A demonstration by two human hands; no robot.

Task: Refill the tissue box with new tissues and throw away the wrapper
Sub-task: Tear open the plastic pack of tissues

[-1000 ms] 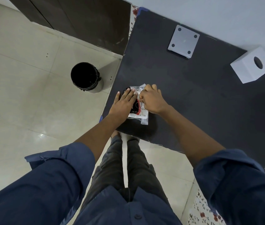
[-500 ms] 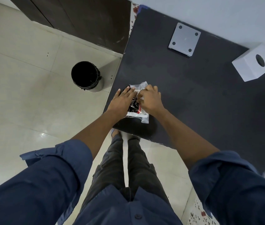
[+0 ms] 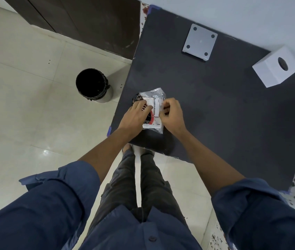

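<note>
Off to the left of our hands, down on the tiled floor, stands the black bin, open-mouthed and well apart from the table edge. Our left hand lies pressed on the near left part of the tissue pack, fingers flat and close together, pinning it to the dark table. The pack sits between our hands, at the table's near left corner, sealed in its clear wrapper as far as we can tell. Our right hand is pinched shut on the wrapper's right edge, thumb against curled fingers.

Far beyond our right hand lies the grey square plate, and further right the white tissue box, tilted, its round opening facing up.

We judge the tear is about to start. The thin film could stretch rather than split, or rip suddenly and drag tissues out crumpled. The pack lies near the edge, so a hard pull towards us could slide it off the table.
</note>
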